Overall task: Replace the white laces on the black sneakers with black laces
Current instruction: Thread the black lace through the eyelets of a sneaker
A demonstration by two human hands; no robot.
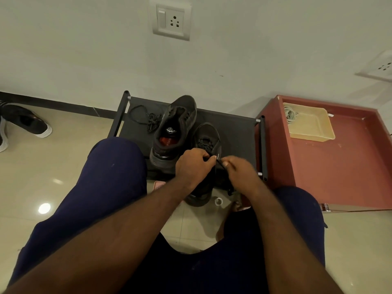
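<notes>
1. While both forearms reach forward between knees in navy trousers (106, 187), the left hand (194, 164) and the right hand (239, 169) meet over the near sneaker (210, 139), which stands at the front edge of a low black shoe rack (237, 134).
2. Left fingers curl in a tight pinch on a black lace (221, 164) at the shoe's top eyelets; right thumb and forefinger nip the same lace just beside them.
3. Black lacing already crosses the near sneaker's front.
4. On the tiled floor below the hands lies a small white ring (218, 201).
5. Touching the near shoe's left side, the second sneaker (176, 128) lies tilted on the rack, its opening towards the camera and no lace visible in it.
6. A loose black lace (146, 118) lies in a tangle on the rack, left of that shoe.
7. To the right, a red cabinet (339, 166) carries a beige tray (314, 130) holding a coil of pale cord (289, 113).
8. Far left, another pair of dark shoes (27, 122) rests on the floor; a wall socket (171, 21) sits above.
</notes>
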